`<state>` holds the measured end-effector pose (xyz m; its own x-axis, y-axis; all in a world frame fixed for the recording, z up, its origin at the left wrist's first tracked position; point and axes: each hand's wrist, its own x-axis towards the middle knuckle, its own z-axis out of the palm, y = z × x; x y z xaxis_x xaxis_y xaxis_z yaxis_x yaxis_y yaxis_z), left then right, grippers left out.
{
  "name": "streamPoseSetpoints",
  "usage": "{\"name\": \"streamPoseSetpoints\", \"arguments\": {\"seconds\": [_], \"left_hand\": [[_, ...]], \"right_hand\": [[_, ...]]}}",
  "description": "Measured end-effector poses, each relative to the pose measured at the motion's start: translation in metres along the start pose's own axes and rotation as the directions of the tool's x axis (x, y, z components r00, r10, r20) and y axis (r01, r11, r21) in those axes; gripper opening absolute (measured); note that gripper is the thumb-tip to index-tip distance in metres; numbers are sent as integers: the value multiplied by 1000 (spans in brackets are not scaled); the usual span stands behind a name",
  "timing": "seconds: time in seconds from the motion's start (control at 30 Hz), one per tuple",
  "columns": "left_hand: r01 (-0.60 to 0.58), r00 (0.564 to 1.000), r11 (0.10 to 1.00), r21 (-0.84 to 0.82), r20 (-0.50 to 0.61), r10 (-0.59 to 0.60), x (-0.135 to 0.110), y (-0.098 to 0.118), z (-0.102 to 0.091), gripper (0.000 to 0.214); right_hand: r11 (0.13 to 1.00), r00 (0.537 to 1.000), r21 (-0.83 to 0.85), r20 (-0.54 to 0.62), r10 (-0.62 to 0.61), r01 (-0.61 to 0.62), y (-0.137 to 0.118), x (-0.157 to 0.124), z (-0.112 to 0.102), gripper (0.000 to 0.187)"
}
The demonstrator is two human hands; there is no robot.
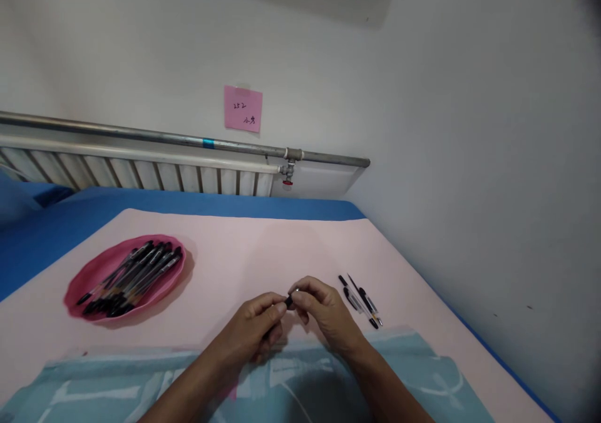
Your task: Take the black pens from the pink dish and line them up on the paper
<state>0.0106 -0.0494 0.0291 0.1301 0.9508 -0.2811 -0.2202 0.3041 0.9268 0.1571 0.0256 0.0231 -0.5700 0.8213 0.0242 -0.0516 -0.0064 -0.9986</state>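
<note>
My left hand (257, 324) is closed, thumb and forefinger pinching a small black pen part (288, 300). My right hand (323, 310) meets it from the other side, its thumb and fingertips pinched at the same part. A tiny shiny bit shows between the right fingertips, too small to name. Right of the hands, a taken-apart pen (364, 303) lies on the pink surface: black caps, a clear barrel piece and a thin dark refill, side by side.
A pink oval basket (75, 285) at the left holds several black-capped pens (141, 273). Teal patterned cloth (113, 388) covers the near edge of the pink tabletop (225, 248). Behind stand a radiator (188, 179) and a pipe (159, 136); a wall rises at right.
</note>
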Motion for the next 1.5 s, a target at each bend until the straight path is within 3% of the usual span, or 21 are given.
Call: {"name": "streamPoseSetpoints", "arguments": {"seconds": [0.97,1.2,1.4,1.5], "left_hand": [[-1,1000,999,52,-1,1,1,-3,-1,37],[-144,986,964,223,-49,159,6,-9,-4,36],[-7,999,992,125,-34,11,4,-7,-1,43],[-59,995,977,207,-66,74,4,-8,-2,40]], "right_hand": [[996,998,60,19,61,-62,3,2,-4,19],[996,995,29,-51,89,-87,5,3,0,13],[993,995,68,-13,100,-99,0,1,-1,13],[995,993,-1,-67,98,-98,0,-1,-1,13]]}}
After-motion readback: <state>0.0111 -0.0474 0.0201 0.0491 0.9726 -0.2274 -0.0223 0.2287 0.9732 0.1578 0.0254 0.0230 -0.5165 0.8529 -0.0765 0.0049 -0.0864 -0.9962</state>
